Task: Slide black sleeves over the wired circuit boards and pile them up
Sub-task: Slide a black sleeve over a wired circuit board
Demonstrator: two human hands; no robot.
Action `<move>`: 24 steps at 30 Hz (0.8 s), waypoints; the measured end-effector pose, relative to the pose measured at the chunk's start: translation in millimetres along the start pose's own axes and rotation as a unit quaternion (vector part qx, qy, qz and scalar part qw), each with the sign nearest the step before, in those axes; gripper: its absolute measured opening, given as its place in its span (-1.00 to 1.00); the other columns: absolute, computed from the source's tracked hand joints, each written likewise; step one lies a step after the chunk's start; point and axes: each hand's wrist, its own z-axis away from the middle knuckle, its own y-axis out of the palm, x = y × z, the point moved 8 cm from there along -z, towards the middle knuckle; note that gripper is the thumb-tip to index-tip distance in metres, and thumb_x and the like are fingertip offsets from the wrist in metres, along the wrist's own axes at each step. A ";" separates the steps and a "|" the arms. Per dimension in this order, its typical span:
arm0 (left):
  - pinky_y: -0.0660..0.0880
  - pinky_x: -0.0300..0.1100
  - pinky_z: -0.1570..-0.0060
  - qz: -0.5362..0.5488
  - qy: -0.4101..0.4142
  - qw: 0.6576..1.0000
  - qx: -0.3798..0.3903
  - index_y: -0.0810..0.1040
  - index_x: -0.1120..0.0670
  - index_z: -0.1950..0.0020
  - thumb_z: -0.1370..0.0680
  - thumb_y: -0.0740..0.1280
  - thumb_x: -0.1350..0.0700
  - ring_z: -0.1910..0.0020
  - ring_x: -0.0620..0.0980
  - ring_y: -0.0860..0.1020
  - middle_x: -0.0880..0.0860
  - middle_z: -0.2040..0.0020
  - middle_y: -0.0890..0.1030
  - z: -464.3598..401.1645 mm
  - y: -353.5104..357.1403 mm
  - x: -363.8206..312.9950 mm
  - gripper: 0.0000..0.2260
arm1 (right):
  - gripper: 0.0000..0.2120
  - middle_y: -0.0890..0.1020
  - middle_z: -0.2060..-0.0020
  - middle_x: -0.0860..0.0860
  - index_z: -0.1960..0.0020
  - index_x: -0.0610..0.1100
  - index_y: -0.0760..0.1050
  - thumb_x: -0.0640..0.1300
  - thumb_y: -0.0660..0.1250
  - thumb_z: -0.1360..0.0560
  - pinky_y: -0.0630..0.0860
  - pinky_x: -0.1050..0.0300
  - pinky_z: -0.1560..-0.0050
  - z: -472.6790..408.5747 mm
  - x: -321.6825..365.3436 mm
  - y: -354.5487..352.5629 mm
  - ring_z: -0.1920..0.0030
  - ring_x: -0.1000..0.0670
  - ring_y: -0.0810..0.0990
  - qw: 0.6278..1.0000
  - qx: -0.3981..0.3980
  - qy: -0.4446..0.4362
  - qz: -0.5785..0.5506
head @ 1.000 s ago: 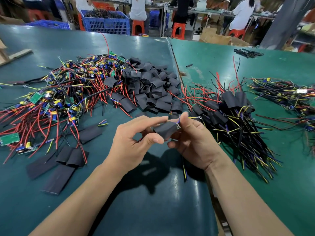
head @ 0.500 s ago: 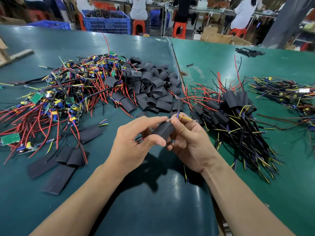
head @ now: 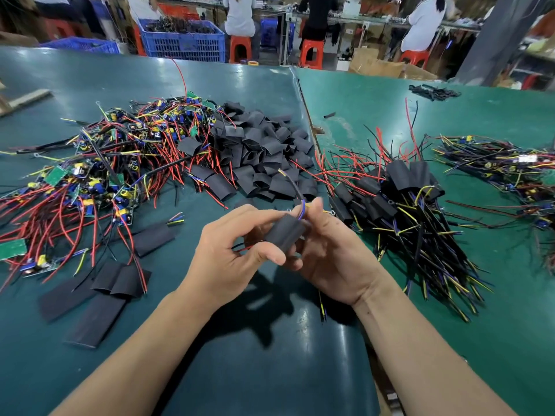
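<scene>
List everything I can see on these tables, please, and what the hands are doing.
bare wired circuit boards: a heap, green with red, black, yellow wires, left
empty sleeves: a pile, black, centre
flat sleeves: several, black, near left
sleeved boards: a pile, black, right of the hands
more wired boards: a heap, far right
crate: one, blue, behind the table
stools: several, red, background
left hand: grips the held sleeve
right hand: pinches its wires

Nothing legible for you here: white tag (head: pixel 527 159) in the right-hand wire pile too blurred to read.
</scene>
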 end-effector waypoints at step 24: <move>0.40 -0.32 0.17 -0.139 0.030 0.989 0.039 0.61 0.18 -0.19 -0.54 0.39 0.10 0.25 -0.14 0.40 -0.05 0.21 0.48 -2.3 -0.2 0.4 -0.73 | -0.74 0.49 0.48 0.04 -0.03 -0.10 0.49 -0.08 0.46 -0.40 0.33 0.29 0.58 3.3 21.5 -16.9 0.61 0.03 0.40 0.976 -0.117 -0.086 0.163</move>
